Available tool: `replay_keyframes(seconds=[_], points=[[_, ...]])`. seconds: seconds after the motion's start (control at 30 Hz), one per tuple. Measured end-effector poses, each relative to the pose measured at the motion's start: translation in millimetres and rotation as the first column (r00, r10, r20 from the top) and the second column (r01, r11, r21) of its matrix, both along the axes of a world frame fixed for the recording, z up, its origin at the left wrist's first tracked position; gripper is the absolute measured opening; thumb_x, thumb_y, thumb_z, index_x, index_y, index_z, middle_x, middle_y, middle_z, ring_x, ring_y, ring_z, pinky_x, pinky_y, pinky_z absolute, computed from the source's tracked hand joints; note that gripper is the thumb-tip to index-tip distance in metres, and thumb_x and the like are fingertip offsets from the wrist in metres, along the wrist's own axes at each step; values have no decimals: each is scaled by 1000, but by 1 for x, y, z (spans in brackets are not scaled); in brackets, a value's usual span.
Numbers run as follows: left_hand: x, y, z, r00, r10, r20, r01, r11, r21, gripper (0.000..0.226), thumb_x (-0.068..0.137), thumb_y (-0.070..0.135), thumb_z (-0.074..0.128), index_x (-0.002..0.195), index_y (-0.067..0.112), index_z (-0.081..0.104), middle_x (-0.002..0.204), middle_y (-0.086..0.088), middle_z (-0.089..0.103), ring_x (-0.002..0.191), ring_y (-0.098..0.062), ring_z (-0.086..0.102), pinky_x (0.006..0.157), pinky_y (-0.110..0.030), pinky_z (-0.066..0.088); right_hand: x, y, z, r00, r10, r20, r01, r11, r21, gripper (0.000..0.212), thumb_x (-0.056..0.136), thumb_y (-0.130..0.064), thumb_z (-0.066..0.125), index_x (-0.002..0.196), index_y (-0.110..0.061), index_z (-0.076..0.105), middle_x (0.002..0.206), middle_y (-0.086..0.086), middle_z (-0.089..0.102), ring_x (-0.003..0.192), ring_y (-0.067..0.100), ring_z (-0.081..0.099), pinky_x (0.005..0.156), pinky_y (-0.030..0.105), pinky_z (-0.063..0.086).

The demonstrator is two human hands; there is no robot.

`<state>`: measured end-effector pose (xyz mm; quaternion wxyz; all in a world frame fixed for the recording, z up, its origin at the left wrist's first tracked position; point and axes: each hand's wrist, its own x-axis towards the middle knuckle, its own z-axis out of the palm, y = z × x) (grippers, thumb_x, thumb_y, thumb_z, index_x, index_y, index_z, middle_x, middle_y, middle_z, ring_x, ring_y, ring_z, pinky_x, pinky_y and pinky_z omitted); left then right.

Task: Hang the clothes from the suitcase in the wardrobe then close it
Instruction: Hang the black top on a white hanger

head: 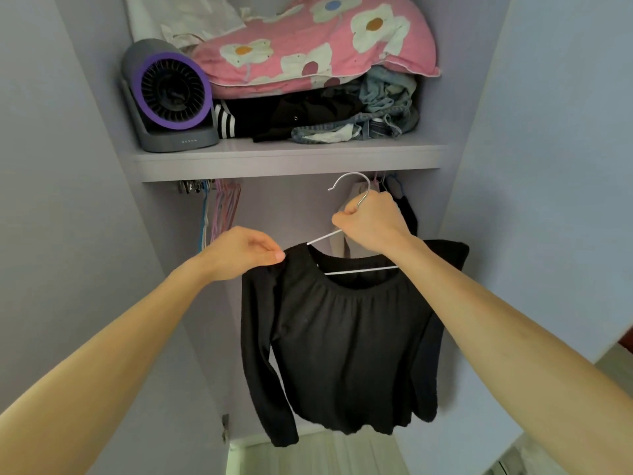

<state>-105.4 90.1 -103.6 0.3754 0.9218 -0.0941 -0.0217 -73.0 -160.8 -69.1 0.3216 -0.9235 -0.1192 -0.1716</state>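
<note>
Head view: a black top (pixel 342 337) with long sleeves hangs on a white hanger (pixel 359 270) in front of the open wardrobe (pixel 102 200), below its shelf (pixel 287 159). The right hand (pixel 370 224) is closed round the neck of the hanger, just under the metal hook, which stands free close beneath the shelf's front edge. The left hand (pixel 246 252) pinches the top's shoulder at the neckline between thumb and fingers, where one white arm of the hanger comes out of the cloth. The other shoulder of the top sticks out stiffly behind the right forearm, and both sleeves hang down.

Under the shelf, to the left, a bunch of empty hangers (pixel 222 207) in pink and blue hangs together. Behind the right hand a dark garment (pixel 407 210) hangs.

On the shelf stands a grey fan (pixel 171 97) with a purple ring; its base carries a short line of small letters (too small to read). Beside it lie folded dark clothes (pixel 291 118), one with black and white stripes, and crumpled jeans (pixel 387 97), with a pink pillow (pixel 308 46) printed with white flowers on top of them
</note>
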Motion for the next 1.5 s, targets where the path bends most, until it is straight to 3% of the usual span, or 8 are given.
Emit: replay_keyframes(seconds=[0.27, 0.4, 0.53, 0.67, 0.77, 0.97, 1.17, 1.5], points=[[-1, 11, 7, 993, 109, 54, -102, 987, -121, 17, 92, 44, 68, 105, 34, 69, 92, 11, 75, 85, -4, 70, 86, -24, 49, 6, -2, -14, 1000, 6, -16, -6, 1000, 23, 40, 83, -27, 58, 55, 2, 56, 51, 13, 51, 51, 20, 47, 66, 40, 53], [4, 23, -4, 997, 38, -72, -14, 950, 311, 21, 84, 36, 78, 103, 34, 71, 95, 17, 71, 94, -2, 65, 95, -29, 49, 4, -8, -16, 999, -5, -36, 8, 995, 97, 37, 84, -22, 58, 55, -1, 65, 51, 10, 59, 50, 13, 48, 59, 31, 46], [9, 26, -11, 996, 73, 54, -89, 908, 410, 12, 88, 28, 75, 98, 23, 78, 81, 9, 72, 83, -10, 68, 90, -36, 55, 6, -14, -24, 998, 15, -67, -6, 990, 141, 39, 81, -18, 60, 47, -1, 53, 44, 4, 44, 47, 17, 44, 57, 36, 47], [15, 26, -3, 996, 26, 87, -70, 831, 552, 10, 89, 28, 75, 96, 22, 77, 70, 10, 66, 77, -14, 67, 81, -36, 56, 3, -13, -28, 996, 5, -89, 8, 989, 149, 36, 82, -17, 60, 56, 6, 55, 53, 12, 52, 75, 34, 62, 89, 46, 52], [15, 38, -1, 997, 21, 74, -65, 749, 660, 12, 90, 26, 73, 99, 21, 78, 74, 7, 68, 77, -16, 66, 79, -34, 55, 2, -22, -32, 996, -1, -92, 12, 993, 114, 45, 82, -15, 62, 41, -10, 43, 42, -1, 44, 47, 11, 47, 63, 38, 52], [15, 46, -7, 980, 127, 152, -183, 871, 456, 29, 95, 22, 54, 108, 41, 71, 114, 9, 72, 109, -16, 64, 100, -33, 49, -1, -27, -29, 990, 40, -137, -24, 993, 118, 34, 81, -17, 62, 52, 1, 55, 42, -1, 41, 39, 6, 36, 52, 24, 40], [9, -6, -7, 998, -34, 45, 24, 979, 203, 11, 88, 39, 74, 98, 37, 77, 96, 20, 73, 91, 11, 61, 94, -20, 47, 7, -16, -33, 995, 12, -101, -1, 994, 107, 34, 77, -19, 60, 55, 6, 55, 45, 3, 45, 46, 12, 41, 57, 35, 47], [21, -26, -8, 984, 33, 173, -34, 999, 5, 8, 94, 34, 66, 95, 32, 74, 96, 13, 73, 95, -3, 66, 89, -26, 47, -3, -20, -30, 980, 67, -186, -86, 992, -94, 49, 79, -11, 58, 43, -17, 26, 44, -1, 27, 48, 15, 28, 52, 33, 30]])
